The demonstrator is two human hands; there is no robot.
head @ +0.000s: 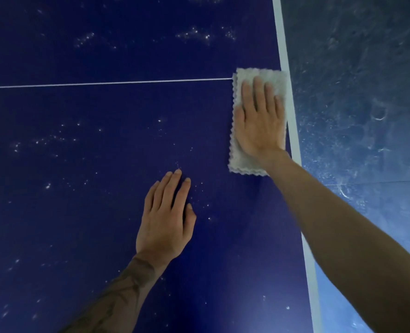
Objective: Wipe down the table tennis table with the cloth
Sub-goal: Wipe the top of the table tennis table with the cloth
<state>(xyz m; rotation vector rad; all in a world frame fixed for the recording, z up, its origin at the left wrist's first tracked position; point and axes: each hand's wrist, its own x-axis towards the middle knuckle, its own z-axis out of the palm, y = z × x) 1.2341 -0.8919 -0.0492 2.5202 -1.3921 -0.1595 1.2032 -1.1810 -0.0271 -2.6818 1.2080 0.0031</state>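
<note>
Right hand (259, 121) flat on cloth (244, 162) (left hand (165, 219) resting open).

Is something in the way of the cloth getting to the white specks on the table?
Nothing blocks the cloth from the far specks. Toward the near specks, only the left hand, flat on the table, might.

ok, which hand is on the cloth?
The right hand, pressed flat on the cloth by the white edge line. The left hand rests on bare table.
</note>
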